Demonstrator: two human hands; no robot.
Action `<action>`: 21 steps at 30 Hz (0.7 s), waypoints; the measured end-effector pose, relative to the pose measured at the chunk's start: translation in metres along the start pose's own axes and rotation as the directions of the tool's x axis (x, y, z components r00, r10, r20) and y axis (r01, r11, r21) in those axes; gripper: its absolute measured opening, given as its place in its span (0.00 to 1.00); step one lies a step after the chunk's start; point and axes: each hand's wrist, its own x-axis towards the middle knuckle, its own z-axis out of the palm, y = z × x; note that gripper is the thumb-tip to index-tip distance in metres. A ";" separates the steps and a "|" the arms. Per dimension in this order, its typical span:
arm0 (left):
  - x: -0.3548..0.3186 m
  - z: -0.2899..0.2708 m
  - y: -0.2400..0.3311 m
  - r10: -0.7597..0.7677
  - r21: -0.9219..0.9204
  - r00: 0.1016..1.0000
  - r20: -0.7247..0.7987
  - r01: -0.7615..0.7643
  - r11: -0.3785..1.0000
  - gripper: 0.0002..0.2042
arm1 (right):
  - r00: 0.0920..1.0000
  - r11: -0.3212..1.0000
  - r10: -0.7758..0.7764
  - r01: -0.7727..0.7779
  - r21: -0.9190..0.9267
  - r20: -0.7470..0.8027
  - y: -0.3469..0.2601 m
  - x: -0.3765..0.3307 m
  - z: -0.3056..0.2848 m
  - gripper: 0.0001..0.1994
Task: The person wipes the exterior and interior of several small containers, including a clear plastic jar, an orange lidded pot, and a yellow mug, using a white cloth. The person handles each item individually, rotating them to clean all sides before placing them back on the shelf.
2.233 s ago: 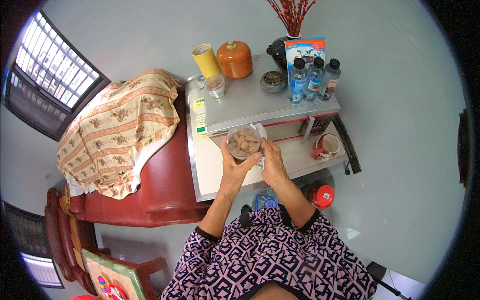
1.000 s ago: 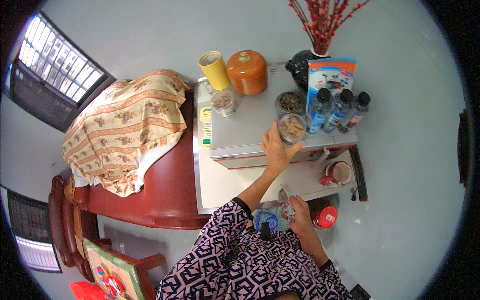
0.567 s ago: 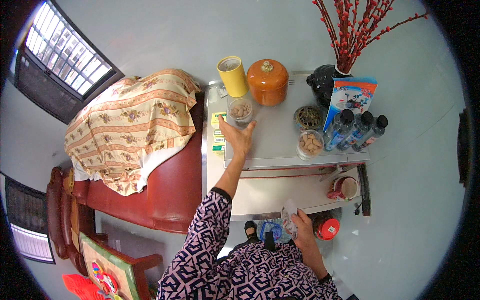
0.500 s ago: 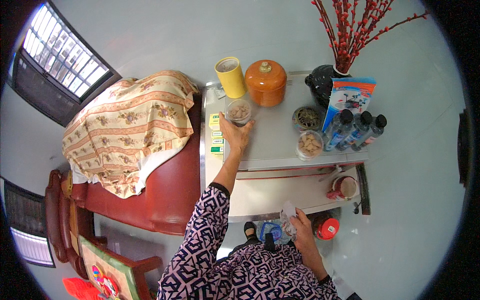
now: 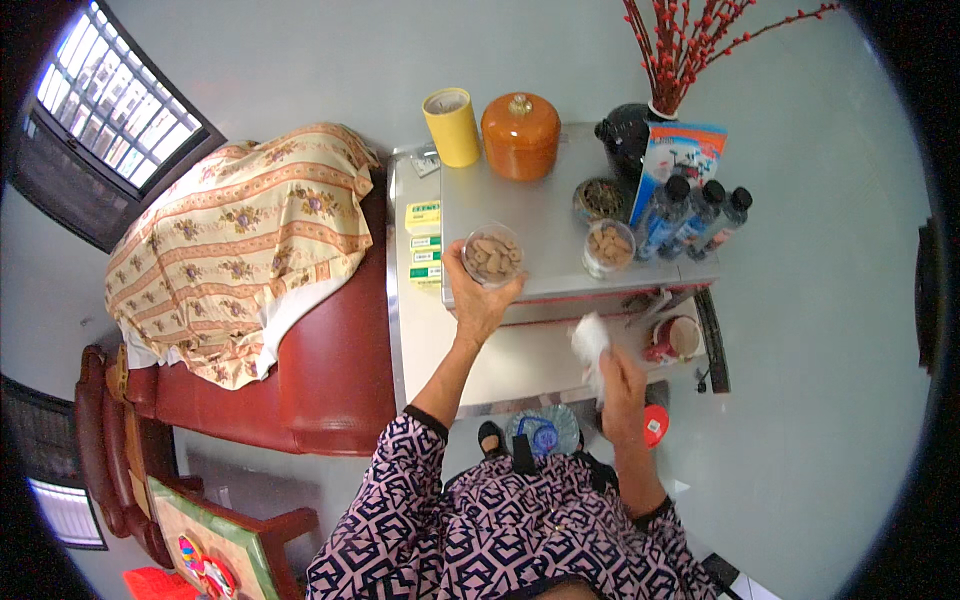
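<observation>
My left hand (image 5: pixel 484 296) is wrapped round a clear round jar of tan nuts (image 5: pixel 493 254), held above the front edge of the grey cabinet top (image 5: pixel 500 203). My right hand (image 5: pixel 621 385), somewhat blurred, grips a crumpled white tissue (image 5: pixel 590 345) in front of the shelf. A second jar of nuts (image 5: pixel 609 247) stands at the right front of the cabinet top, beside a dark patterned round pot (image 5: pixel 600 201). Small yellow-and-green boxes (image 5: pixel 424 240) lie to the left of my left hand.
At the back stand a yellow canister (image 5: pixel 453 130) and an orange lidded pot (image 5: pixel 521 138). Several dark-capped bottles (image 5: pixel 664 220), a blue packet (image 5: pixel 680 160) and a black vase (image 5: pixel 627 140) crowd the right. A red mug (image 5: pixel 674 340) is below; a red sofa (image 5: pixel 330 385) is left.
My left hand has lifted the nut jar off the cabinet top and brought it nearer me. My right hand has risen with the tissue. The view has shifted slightly.
</observation>
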 end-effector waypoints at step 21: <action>-0.138 -0.027 0.065 0.068 0.110 0.980 0.185 -0.090 0.990 0.25 | 0.426 0.234 -0.710 0.894 -0.383 0.561 -0.079 -0.037 0.057 0.20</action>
